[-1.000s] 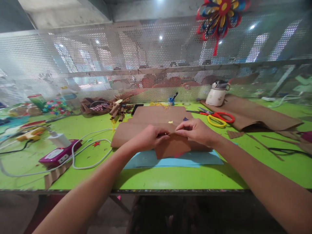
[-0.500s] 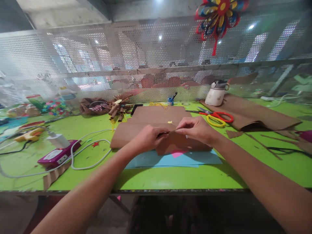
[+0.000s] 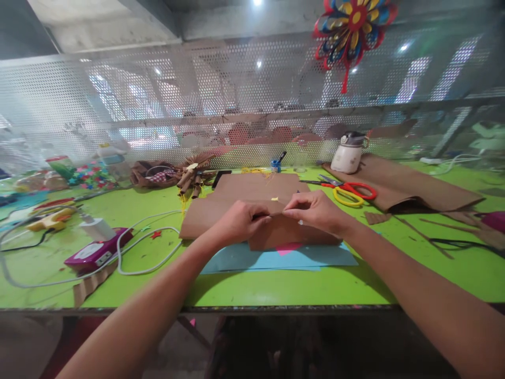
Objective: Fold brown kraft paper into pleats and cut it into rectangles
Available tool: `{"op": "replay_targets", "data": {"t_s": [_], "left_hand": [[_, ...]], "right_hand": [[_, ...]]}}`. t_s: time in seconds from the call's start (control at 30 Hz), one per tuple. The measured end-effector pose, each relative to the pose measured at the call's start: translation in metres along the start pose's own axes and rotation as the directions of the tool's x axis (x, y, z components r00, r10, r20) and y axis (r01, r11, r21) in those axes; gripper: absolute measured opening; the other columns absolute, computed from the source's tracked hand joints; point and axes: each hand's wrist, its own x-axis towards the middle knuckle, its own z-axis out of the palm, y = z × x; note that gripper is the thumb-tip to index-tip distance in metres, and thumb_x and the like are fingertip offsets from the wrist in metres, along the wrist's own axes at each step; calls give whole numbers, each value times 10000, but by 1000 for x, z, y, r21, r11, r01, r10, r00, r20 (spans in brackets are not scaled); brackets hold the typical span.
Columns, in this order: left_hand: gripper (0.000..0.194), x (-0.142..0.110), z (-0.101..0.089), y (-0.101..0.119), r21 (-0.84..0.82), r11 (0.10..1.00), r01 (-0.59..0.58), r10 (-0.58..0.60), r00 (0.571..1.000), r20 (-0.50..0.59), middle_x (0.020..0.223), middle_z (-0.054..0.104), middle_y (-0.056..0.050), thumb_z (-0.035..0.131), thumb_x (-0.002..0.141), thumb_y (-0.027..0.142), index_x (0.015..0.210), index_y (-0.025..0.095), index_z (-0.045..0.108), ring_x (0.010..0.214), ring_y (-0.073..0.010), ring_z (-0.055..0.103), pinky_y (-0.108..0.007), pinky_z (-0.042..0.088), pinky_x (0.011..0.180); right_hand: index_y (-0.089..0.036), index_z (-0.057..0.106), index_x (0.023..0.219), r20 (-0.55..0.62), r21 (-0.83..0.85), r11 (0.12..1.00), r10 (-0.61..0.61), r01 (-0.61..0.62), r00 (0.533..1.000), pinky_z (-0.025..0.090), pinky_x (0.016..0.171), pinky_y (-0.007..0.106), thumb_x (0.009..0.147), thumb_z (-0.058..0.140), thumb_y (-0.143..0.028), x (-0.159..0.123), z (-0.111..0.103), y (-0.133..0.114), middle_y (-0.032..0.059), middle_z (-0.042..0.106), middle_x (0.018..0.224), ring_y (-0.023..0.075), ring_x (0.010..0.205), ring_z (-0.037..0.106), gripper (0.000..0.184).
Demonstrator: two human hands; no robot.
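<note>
Nearest me on the desk, blue paper sticks out from the near side of the brown sheet, a pink scrap on it. A purple socket block sits well left of the sheet. Over the sheet's near part, my left fingers and right fingers pinch the top edge of a brown piece, their tips close together. Right of the sheet are scissors; beyond its far left, paper rolls; just behind it, a blue jar; farther right, a flask.
</note>
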Motion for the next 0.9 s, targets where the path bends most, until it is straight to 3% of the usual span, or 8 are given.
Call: {"op": "replay_targets", "data": {"t_s": [0.13,0.27,0.43,0.6,0.7,0.8,0.9], "left_hand": [[213,0,2,-1,-6,1000,4,-4,1000,25,708,677,-10,514,852,244,867,137,698,615,-101,548,-185,358,558],[239,0,1,0,-62,998,15,-15,1000,4,757,678,-21,501,870,286,893,135,685,653,-108,550,-188,373,580],[247,-1,-9,0,-175,982,74,-54,992,115,657,638,11,477,878,286,820,140,668,595,-93,535,-182,378,565],[269,-2,-12,-1,-145,985,90,-72,989,126,612,611,15,475,886,302,770,136,653,561,-84,511,-184,352,536],[266,-2,-12,-2,-132,987,89,-76,992,96,610,588,18,493,883,323,772,135,646,558,-80,489,-186,326,517],[263,-5,-13,-3,-324,933,155,-104,980,168,575,532,34,515,877,355,799,134,635,513,-70,450,-186,316,488],[278,-8,-14,-3,-616,745,254,-102,957,271,554,464,60,548,864,406,854,136,613,471,-58,408,-183,311,458]], "right_hand": [[-144,700,821,82,-61,998,-13,18,997,442,614,262,770,625,-352,2,4,0,51,689,763,153,694,585,227],[-139,719,794,48,-74,996,-37,40,998,422,592,253,784,618,-379,2,5,-1,51,694,738,156,686,584,260],[-136,730,763,35,-31,1000,-5,6,999,379,534,241,765,634,-412,2,-1,2,37,678,696,138,622,554,292],[-120,705,748,91,108,991,69,-79,993,268,439,231,765,640,-447,0,-2,0,-33,487,491,78,461,383,334],[-126,695,738,171,188,977,72,-104,983,284,440,226,788,630,-460,0,-5,1,-41,466,491,72,453,378,344],[-135,718,813,208,306,942,75,-138,975,384,512,231,822,592,-491,0,-11,5,9,581,625,95,546,485,377],[-165,710,1003,132,488,862,79,-134,988,457,602,244,846,564,-493,0,-17,5,46,653,769,118,652,565,393]]}}
